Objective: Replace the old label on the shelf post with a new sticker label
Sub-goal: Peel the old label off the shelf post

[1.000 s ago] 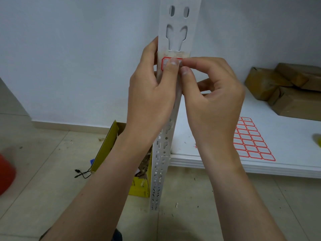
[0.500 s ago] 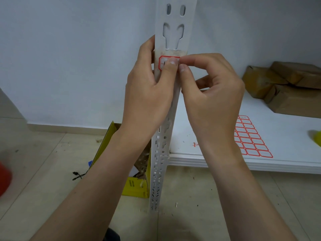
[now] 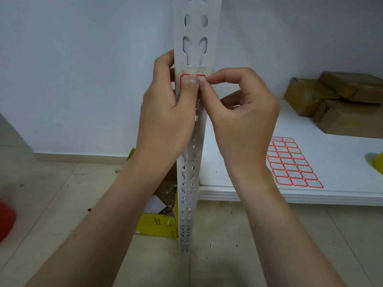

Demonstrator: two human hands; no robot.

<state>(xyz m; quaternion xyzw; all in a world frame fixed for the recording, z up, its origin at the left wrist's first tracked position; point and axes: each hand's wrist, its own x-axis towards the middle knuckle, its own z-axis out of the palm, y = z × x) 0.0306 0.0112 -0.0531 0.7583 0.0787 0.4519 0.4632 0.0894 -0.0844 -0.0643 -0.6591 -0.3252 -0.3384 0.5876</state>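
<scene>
A white slotted shelf post (image 3: 195, 27) stands upright in the middle of the view. A red-bordered sticker label (image 3: 185, 78) lies on its front face, just under a strip of yellowish glue residue. My left hand (image 3: 165, 117) wraps around the post from the left, its thumb pressing on the label. My right hand (image 3: 242, 119) pinches the label's right edge between thumb and index finger. A sheet of red-bordered sticker labels (image 3: 292, 163) lies on the white shelf board (image 3: 342, 162) to the right.
Brown wrapped parcels (image 3: 339, 102) sit at the back right of the shelf board. An open yellow cardboard box (image 3: 157, 222) with scraps stands on the tiled floor behind the post. A red object (image 3: 5, 220) is at the left edge, a yellow object (image 3: 378, 162) at the right edge.
Both hands stay on the label on the post. The view has shifted a little, so the post and hands sit slightly lower in the frame.
</scene>
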